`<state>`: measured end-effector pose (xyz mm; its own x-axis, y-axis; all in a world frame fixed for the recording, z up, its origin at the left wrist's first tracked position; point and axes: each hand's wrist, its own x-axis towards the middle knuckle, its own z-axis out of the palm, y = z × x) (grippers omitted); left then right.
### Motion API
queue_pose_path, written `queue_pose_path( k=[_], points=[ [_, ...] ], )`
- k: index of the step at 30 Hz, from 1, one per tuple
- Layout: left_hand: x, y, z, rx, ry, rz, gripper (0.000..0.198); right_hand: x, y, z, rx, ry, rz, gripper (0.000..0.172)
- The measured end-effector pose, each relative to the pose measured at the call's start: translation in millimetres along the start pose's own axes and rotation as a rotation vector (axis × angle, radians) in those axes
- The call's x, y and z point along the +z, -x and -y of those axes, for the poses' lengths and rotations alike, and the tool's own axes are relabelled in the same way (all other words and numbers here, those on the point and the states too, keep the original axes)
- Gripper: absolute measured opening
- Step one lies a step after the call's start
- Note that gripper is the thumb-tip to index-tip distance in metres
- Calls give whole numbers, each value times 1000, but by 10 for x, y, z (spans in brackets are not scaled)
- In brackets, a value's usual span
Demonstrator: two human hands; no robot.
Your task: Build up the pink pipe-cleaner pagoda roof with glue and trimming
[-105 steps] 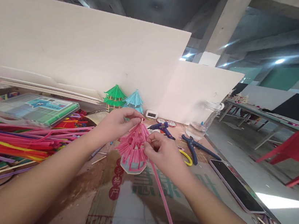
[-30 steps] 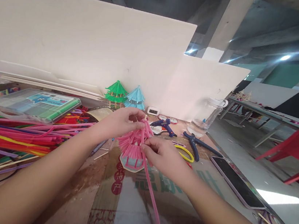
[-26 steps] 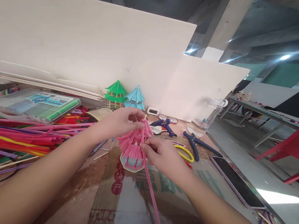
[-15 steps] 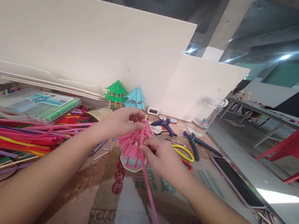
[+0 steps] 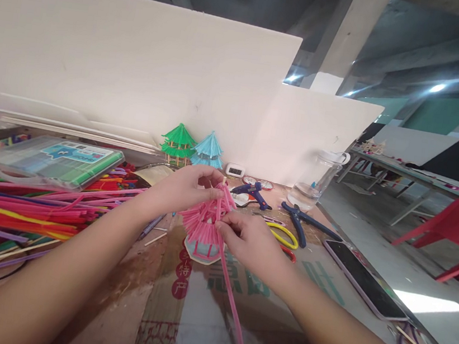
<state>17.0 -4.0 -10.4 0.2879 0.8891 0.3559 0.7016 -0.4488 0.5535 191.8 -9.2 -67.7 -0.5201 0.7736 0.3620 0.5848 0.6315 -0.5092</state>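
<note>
Pink pipe-cleaner pagoda (image 5: 203, 230): upright on the worktop (image 5: 194, 314), centre, between both hands. Left hand (image 5: 183, 188): fingers pinched on the pagoda's top. Right hand (image 5: 251, 245): pinching a long pink pipe cleaner (image 5: 232, 313) against the roof. Behind: green pagoda (image 5: 178, 141), blue pagoda (image 5: 208, 149). Right: glue gun (image 5: 252, 192), pliers (image 5: 303, 220), phone (image 5: 363, 280). Left: loose pipe cleaners (image 5: 30, 208).
</note>
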Motion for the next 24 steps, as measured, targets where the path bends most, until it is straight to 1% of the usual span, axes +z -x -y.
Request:
queue_pose_path(
  k=[4,6,8,10,12,16,18,22,24],
  points=[
    [-25,15,8,-10,-8,12,32,-97,22,38,-28,63,-21,33],
    [-50,21,32,-4,-2,32,34,-192,25,41,-42,35,-55,35],
    [-75,23,64,12,15,71,38,-283,12,13,-35,-34,-103,33],
    [-90,19,94,26,38,98,40,-338,-16,-44,-19,-110,-153,25],
    [-95,12,116,18,57,81,40,-346,-52,-113,-11,-172,-182,18],
    [-113,1,130,-60,32,-3,39,-289,-111,-207,5,-227,-170,17],
    [-144,3,123,-95,-24,26,40,-271,-125,-223,8,-235,-157,17],
    [-203,28,77,-133,-151,148,40,-276,-131,-234,10,-267,-137,17],
    [-199,56,50,-148,-174,167,38,-283,-131,-235,10,-276,-127,18]
  ],
)
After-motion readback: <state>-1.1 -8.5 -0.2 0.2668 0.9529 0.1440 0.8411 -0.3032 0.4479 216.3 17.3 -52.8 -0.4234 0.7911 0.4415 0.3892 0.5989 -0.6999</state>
